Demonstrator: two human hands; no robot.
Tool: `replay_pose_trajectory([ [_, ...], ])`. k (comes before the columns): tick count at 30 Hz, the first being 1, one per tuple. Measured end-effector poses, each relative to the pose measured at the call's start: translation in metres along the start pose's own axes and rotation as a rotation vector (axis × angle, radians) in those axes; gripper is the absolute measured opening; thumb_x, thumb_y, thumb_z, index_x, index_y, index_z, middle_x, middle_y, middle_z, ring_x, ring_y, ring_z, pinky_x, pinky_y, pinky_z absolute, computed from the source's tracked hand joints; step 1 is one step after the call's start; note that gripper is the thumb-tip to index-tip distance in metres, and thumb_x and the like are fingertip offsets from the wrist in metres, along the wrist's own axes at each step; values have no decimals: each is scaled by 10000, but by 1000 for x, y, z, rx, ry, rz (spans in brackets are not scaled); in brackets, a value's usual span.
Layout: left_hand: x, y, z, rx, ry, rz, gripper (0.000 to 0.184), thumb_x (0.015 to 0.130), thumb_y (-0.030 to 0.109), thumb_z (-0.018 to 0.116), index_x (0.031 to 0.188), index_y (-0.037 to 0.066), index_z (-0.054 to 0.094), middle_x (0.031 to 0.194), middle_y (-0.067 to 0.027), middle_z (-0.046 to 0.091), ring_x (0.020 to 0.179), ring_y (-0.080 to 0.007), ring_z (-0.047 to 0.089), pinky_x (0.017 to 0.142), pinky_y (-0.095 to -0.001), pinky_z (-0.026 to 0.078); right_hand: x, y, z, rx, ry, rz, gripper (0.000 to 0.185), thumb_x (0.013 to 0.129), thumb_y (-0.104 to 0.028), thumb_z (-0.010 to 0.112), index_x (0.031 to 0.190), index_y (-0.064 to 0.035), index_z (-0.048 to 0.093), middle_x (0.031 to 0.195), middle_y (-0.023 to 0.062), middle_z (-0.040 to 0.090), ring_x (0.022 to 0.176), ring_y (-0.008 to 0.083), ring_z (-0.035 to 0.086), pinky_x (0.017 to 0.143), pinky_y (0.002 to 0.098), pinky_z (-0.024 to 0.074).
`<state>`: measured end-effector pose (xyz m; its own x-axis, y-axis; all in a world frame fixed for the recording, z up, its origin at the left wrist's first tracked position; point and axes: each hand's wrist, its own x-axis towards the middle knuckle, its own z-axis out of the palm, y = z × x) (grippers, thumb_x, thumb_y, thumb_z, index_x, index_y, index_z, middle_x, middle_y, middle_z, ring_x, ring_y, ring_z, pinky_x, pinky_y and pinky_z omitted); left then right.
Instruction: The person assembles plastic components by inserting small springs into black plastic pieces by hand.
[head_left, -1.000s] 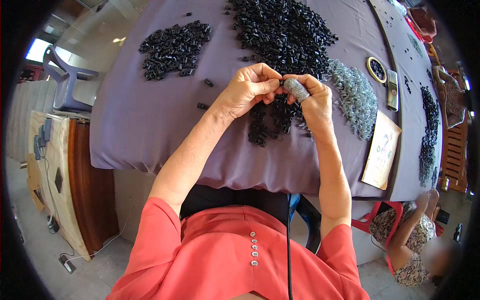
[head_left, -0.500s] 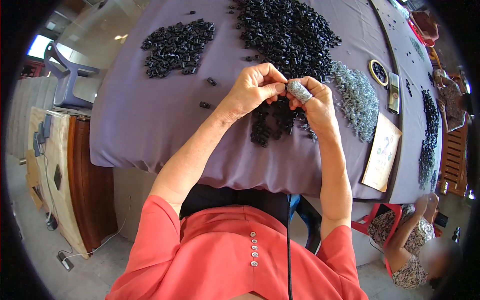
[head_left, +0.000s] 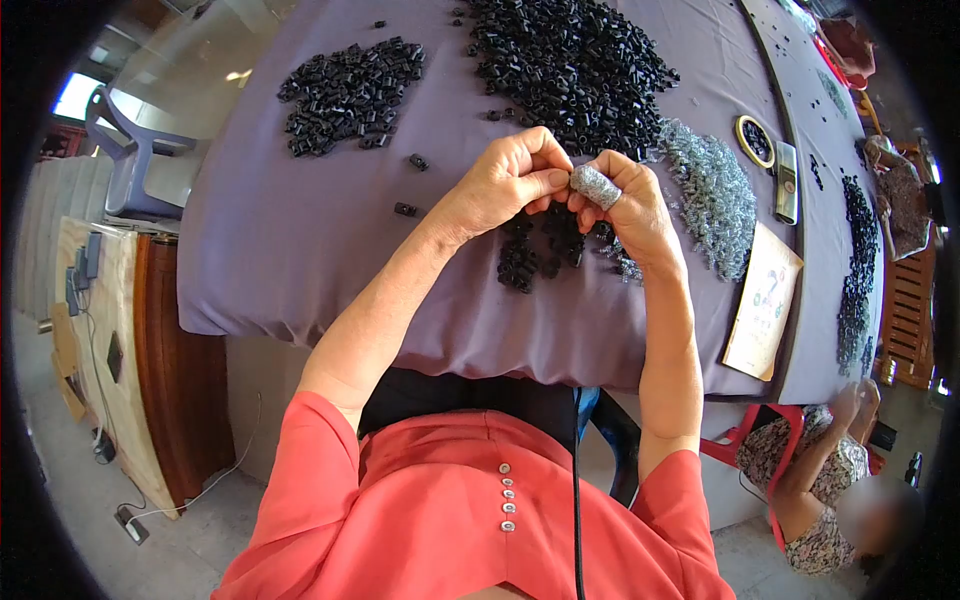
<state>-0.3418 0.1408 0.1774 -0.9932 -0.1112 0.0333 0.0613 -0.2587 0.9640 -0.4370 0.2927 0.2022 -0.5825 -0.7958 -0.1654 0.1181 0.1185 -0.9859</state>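
My left hand (head_left: 508,180) is closed in a pinch, its fingertips meeting those of my right hand (head_left: 632,208) above the table. A speckled grey wrapping (head_left: 595,186) covers the thumb of my right hand, whose fingers are curled in. Whatever the fingertips hold is small and hidden between them. Just beyond the hands lies a large heap of small black plastic pieces (head_left: 570,75). A few more black pieces (head_left: 517,262) are scattered below the hands. To the right spreads a pile of small clear pieces (head_left: 712,195).
A smaller black heap (head_left: 350,95) and two loose pieces lie left on the purple cloth (head_left: 280,240). A roll of tape (head_left: 755,141), a flat greenish case (head_left: 787,185) and a printed sheet (head_left: 765,305) are at right. Another person (head_left: 820,470) sits at lower right.
The hands stay together in nearly the same spot. A dark bit seen between the fingertips before is now hidden as the right thumb sits closer to the left fingers.
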Motion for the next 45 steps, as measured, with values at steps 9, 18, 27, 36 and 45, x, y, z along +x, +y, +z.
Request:
replay_pose_trajectory([
  [9,-4,5,4,8,-12,-7,35,883,70,567,902,45,550,748,-15,586,645,-57,528,537,-187,415,-1,-2,-7,-78,-72,-43,150,846,-109,612,793,26,574,672,80,612,537,106,568,475,224,458],
  [18,-6,14,4,43,-6,46,26,865,44,587,876,44,563,751,-3,593,618,-45,515,537,-181,416,2,6,-7,184,-135,39,249,813,-229,677,773,-16,555,666,79,614,495,117,576,453,210,450],
  [27,-5,5,9,125,36,202,21,856,32,595,853,36,575,758,-7,599,630,-46,513,554,-189,418,1,7,-6,72,-80,-16,254,802,-223,687,749,-35,524,658,87,615,520,132,597,454,219,465],
  [36,-7,11,5,60,-40,95,45,853,-12,573,864,32,570,801,-16,606,680,-48,520,607,-193,429,-2,1,-3,125,-95,-19,242,794,-191,693,724,-21,534,648,85,608,517,137,593,468,237,481],
  [45,-8,9,8,22,-15,120,31,849,24,596,855,44,572,784,-19,614,659,-46,517,580,-189,421,-1,8,-2,200,-104,-7,243,773,-156,708,701,-26,517,635,79,595,531,132,591,460,245,497],
])
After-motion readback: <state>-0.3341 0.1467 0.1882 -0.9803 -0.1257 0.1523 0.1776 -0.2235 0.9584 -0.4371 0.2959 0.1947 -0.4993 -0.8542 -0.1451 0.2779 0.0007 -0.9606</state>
